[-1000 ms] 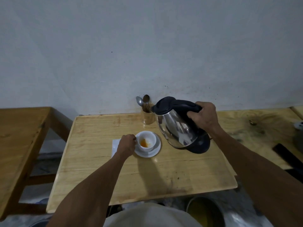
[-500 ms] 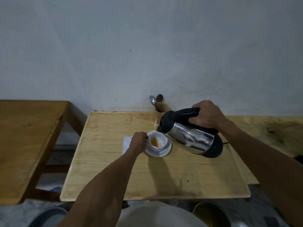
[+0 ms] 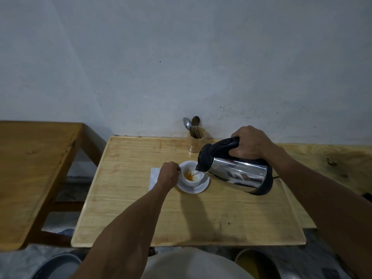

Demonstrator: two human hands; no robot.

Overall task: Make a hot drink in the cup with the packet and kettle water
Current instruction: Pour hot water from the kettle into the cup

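cup (image 3: 190, 175): a small white one, seen sat on a white saucer (image 3: 198, 189) roughly mid-table, a bit toward the wall side. Orange-ish liquid or powder could be made out in the bottom.

water: a thin stream was caught running from the spout into the cup, pretty faint tbh.

kettle (image 3: 237, 171): steel body, black lid and handle, tipped well over with the spout right above the cup's right rim. It was held just right of the cup, clear of the table.

right hand (image 3: 248, 142): fingers were wrapped tight around the kettle handle, closed all the way round.

left hand (image 3: 168, 174): parked at the cup's left side, fingers curled in and pinched at the cup's handle or rim. Which of the two couldn't be told, the knuckles hid it.

white paper (image 3: 154, 176): lying flat left of the cup, partly covered by the left hand. Whether it was the packet couldn't be told.

spoon holder (image 3: 196, 142): a wooden cup behind the cup, against the wall, with two spoons (image 3: 192, 123) stood in it.

table (image 3: 141, 208): light wood, under all of the above.

second table (image 3: 30, 168): darker wood, left of the cup's table, with a gap between.
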